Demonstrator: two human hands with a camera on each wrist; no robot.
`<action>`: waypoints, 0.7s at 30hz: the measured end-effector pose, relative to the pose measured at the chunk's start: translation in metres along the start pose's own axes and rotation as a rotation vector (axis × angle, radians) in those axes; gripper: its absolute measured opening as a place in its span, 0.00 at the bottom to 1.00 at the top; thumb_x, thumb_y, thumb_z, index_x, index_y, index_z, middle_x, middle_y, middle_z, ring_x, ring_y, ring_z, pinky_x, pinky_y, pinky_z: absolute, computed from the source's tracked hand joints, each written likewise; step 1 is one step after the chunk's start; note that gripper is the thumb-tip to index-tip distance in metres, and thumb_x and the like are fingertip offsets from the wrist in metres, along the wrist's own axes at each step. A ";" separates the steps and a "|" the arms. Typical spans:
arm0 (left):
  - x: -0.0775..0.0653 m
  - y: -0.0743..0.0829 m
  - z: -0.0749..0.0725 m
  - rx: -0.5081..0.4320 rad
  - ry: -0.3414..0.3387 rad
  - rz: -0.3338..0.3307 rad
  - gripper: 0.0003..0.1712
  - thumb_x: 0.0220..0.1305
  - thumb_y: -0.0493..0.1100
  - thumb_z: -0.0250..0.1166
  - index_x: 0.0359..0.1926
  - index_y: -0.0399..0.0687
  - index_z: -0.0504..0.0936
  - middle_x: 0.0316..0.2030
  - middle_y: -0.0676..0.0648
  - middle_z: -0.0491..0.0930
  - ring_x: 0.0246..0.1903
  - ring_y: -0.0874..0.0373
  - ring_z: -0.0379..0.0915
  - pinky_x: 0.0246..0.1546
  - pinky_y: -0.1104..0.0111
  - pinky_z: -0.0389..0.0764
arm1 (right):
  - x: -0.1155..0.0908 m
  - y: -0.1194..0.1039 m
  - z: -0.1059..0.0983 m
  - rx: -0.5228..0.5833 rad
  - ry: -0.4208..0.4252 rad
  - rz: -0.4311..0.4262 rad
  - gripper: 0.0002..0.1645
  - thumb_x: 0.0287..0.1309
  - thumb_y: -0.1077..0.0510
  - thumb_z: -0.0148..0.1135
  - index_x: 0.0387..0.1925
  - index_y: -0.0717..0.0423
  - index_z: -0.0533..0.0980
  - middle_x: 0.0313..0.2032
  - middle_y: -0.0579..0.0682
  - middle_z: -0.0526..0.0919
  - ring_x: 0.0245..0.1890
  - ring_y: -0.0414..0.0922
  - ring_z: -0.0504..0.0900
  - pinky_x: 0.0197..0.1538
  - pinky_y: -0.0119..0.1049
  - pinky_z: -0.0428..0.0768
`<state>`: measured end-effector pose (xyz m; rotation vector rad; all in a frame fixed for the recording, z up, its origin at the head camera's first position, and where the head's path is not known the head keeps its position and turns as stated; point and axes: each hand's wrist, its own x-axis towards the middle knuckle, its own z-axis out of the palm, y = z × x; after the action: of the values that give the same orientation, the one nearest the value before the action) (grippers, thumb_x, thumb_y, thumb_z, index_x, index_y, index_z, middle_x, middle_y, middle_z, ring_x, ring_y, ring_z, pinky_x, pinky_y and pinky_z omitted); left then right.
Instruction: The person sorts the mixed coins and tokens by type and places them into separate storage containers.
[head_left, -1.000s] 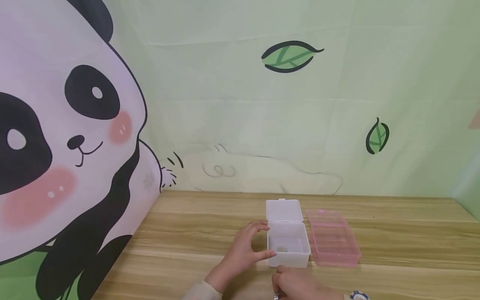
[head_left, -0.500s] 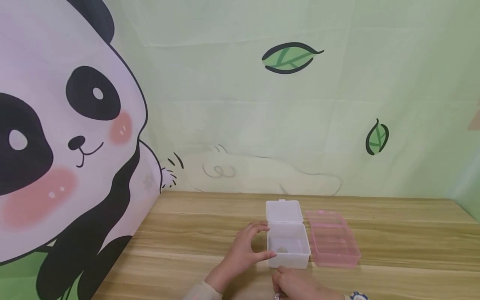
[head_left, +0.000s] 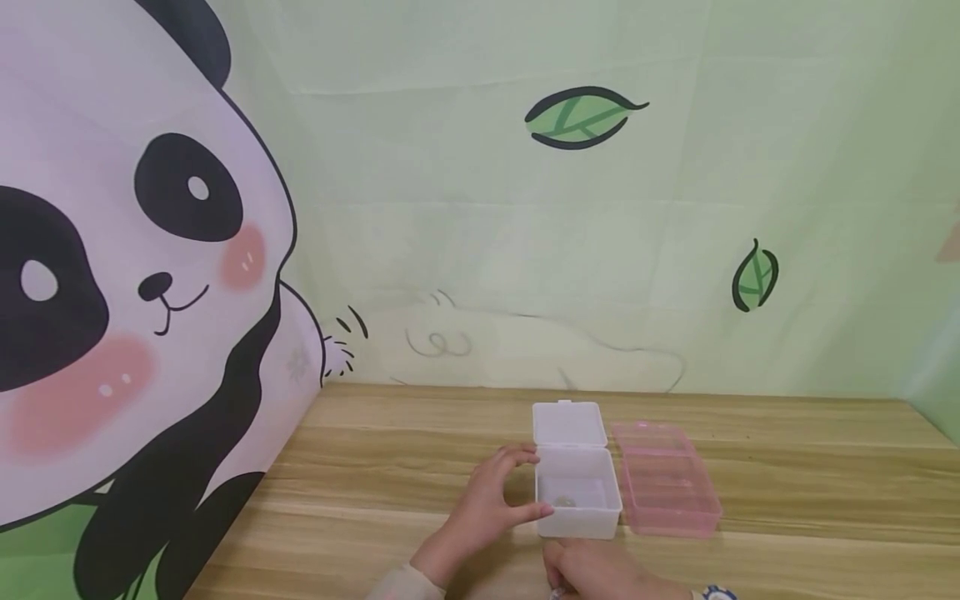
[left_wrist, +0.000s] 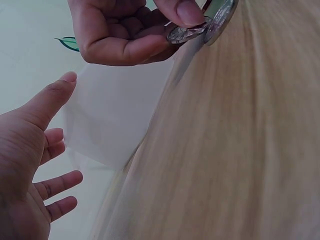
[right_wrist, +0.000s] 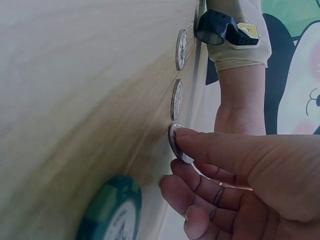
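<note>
My right hand (head_left: 600, 571) is just in front of the white lidded box (head_left: 581, 525), pinching a silver coin (right_wrist: 176, 142) between thumb and finger. The coin (left_wrist: 186, 34) also shows in the left wrist view. Two more silver coins, one nearer (right_wrist: 176, 99) and one farther (right_wrist: 181, 49), lie in a row on the table. A green chip with a white centre (right_wrist: 112, 210) is in the foreground there. My left hand (head_left: 483, 500) stands at the box's left side, fingers spread, thumb tip at the front rim. Inside the box lies a small round piece (head_left: 564, 502).
The box's lid (head_left: 568, 425) is flipped back behind it. Right of it stands a translucent pink box (head_left: 671, 492) with its lid laid back. The wooden table (head_left: 810, 475) ends at a green cloth backdrop (head_left: 450, 208) printed with a panda and leaves.
The coin at my right fingertips has sunk slightly toward the bottom edge of the head view. My left hand and both boxes hold their places.
</note>
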<state>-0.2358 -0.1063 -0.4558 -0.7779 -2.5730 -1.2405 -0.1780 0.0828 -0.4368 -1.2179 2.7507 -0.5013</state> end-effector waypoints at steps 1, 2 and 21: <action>0.000 0.000 0.000 0.000 0.000 0.000 0.33 0.50 0.54 0.73 0.55 0.48 0.74 0.62 0.51 0.73 0.63 0.52 0.68 0.63 0.45 0.65 | 0.000 0.000 0.000 -0.002 0.002 -0.003 0.12 0.43 0.63 0.67 0.21 0.47 0.71 0.21 0.34 0.68 0.22 0.28 0.62 0.25 0.20 0.63; 0.000 0.000 0.000 0.001 0.000 -0.001 0.33 0.50 0.54 0.73 0.55 0.48 0.74 0.62 0.50 0.73 0.63 0.52 0.68 0.63 0.45 0.65 | 0.000 0.000 0.000 -0.001 0.001 -0.001 0.12 0.43 0.63 0.67 0.21 0.47 0.71 0.21 0.33 0.68 0.22 0.28 0.62 0.25 0.20 0.63; 0.001 -0.002 0.002 -0.014 0.009 0.006 0.33 0.50 0.53 0.74 0.55 0.48 0.74 0.62 0.51 0.73 0.63 0.52 0.68 0.63 0.46 0.66 | -0.001 -0.006 -0.017 0.115 -0.025 -0.003 0.10 0.48 0.64 0.65 0.22 0.48 0.73 0.20 0.33 0.71 0.21 0.26 0.64 0.25 0.20 0.67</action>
<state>-0.2373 -0.1057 -0.4577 -0.7806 -2.5554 -1.2593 -0.1768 0.0844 -0.4189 -1.1933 2.6596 -0.6303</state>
